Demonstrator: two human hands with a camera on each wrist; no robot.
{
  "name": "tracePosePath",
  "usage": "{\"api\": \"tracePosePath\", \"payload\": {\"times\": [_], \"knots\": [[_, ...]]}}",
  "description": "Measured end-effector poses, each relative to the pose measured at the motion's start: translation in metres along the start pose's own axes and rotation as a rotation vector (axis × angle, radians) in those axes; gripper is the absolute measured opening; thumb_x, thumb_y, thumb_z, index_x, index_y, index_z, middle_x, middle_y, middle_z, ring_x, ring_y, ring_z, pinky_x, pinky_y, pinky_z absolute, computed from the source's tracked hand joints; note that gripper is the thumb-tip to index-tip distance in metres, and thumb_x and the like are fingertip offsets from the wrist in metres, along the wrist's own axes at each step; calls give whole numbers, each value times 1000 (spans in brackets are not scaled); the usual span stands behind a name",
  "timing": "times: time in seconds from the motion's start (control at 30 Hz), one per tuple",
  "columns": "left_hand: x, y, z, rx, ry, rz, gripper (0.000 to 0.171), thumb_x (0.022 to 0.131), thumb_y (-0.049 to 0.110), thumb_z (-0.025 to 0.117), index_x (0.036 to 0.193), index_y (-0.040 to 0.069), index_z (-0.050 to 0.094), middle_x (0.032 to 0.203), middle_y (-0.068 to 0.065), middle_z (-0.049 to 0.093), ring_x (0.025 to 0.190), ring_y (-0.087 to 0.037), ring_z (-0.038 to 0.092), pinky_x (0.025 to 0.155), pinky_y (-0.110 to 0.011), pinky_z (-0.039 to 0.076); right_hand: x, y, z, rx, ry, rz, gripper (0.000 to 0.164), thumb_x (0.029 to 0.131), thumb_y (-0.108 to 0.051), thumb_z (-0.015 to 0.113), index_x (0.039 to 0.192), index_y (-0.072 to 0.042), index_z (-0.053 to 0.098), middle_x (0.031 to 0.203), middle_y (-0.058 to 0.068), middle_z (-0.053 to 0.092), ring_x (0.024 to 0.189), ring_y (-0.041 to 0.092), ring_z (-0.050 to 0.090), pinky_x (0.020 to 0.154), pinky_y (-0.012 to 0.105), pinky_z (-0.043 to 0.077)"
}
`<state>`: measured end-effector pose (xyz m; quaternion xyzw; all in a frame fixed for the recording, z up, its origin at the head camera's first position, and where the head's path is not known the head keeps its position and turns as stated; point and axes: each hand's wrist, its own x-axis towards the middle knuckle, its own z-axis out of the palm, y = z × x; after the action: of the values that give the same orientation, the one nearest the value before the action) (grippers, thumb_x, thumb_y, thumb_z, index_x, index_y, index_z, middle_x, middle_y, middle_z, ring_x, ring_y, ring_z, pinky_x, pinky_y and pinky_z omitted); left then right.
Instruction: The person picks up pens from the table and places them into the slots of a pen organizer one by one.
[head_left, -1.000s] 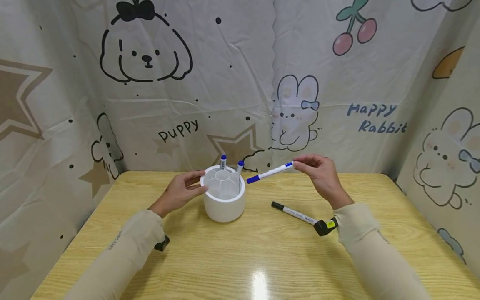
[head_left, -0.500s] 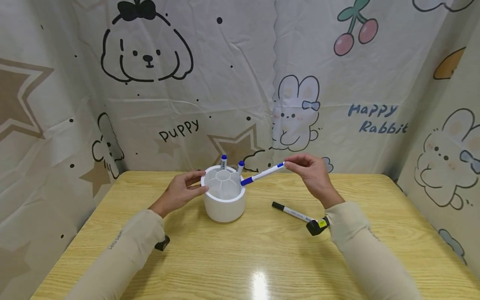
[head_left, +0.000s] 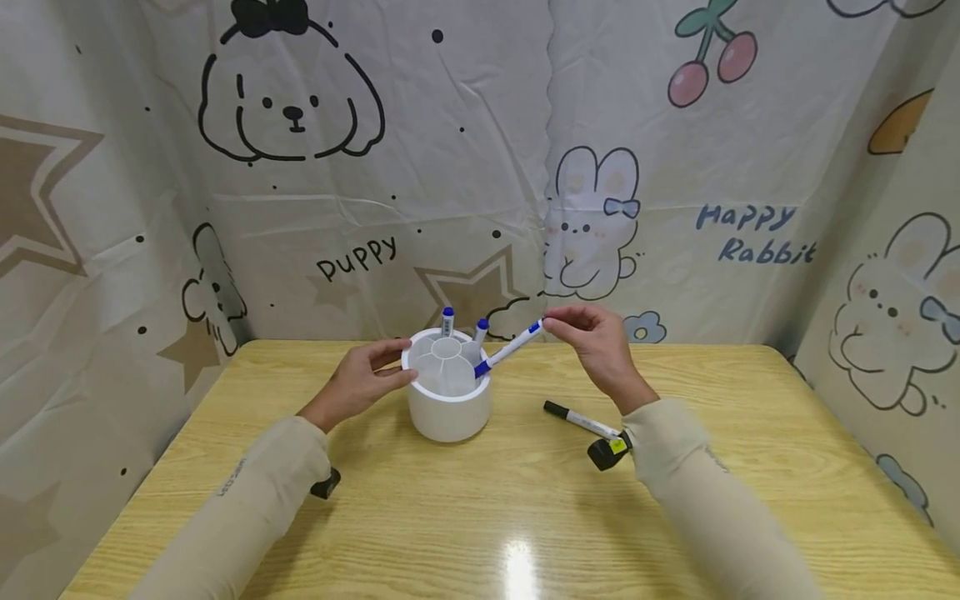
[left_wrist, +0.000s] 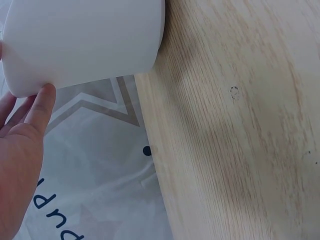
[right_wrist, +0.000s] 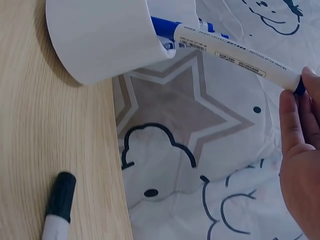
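Observation:
My left hand [head_left: 360,379] holds the left side of a round white pen holder [head_left: 450,417], with thumb and fingers at its rim. The left wrist view shows the fingertips on the smooth wall of the pen holder [left_wrist: 90,40]. Between the fingertips of my right hand [head_left: 596,346] is the tail end of a white whiteboard marker [head_left: 513,346] with a blue cap. It slants down to the left, cap first, and its blue cap [right_wrist: 164,26] is inside the holder's rim. Two more blue-ended markers, one at the back [head_left: 447,321] and one at the right [head_left: 481,332], stand in the divided compartments.
A black-capped marker [head_left: 581,419] lies on the wooden table [head_left: 420,517] right of the holder, partly behind the right wrist camera [head_left: 609,451]. A patterned curtain [head_left: 465,183] hangs behind the table's back edge and along both sides.
My right hand has moved left and brought the blue marker from beside the holder to over its rim, tilting it more steeply. The left hand stays on the holder.

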<state>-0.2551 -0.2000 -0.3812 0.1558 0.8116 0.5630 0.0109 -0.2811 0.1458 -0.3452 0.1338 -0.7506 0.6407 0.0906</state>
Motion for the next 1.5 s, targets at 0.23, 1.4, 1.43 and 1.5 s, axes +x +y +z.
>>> {"api": "tracePosePath", "payload": {"times": [0.23, 1.4, 1.43, 1.5], "knots": [[1, -2, 0, -11, -6, 4, 53, 93, 6, 71, 138, -12, 49, 144, -28, 48, 131, -42, 49, 100, -34, 52, 0, -2, 13, 33, -24, 4, 27, 90, -13, 77, 110, 4, 70, 93, -7, 72, 88, 11, 66, 82, 22, 57], [1, -4, 0, -4, 10, 33, 52, 92, 1, 71, 138, -11, 50, 140, -28, 51, 129, -41, 51, 99, -33, 52, -16, 6, -14, -119, -87, 97, 36, 93, -30, 74, 116, -1, 70, 109, 4, 69, 101, 15, 62, 94, 31, 53], [1, -4, 0, -2, 10, 35, 52, 92, 1, 71, 138, -11, 50, 139, -28, 51, 129, -42, 51, 99, -33, 52, -17, 7, -19, -126, -85, 100, 38, 93, -31, 73, 116, -1, 70, 109, 3, 69, 101, 15, 62, 95, 32, 52], [1, -4, 0, 0, 9, 38, 52, 92, 2, 71, 138, -11, 50, 139, -29, 51, 129, -42, 51, 99, -33, 52, -20, 10, -27, -141, -82, 113, 39, 93, -33, 73, 117, -2, 70, 109, 2, 69, 102, 14, 62, 96, 35, 52]]}}
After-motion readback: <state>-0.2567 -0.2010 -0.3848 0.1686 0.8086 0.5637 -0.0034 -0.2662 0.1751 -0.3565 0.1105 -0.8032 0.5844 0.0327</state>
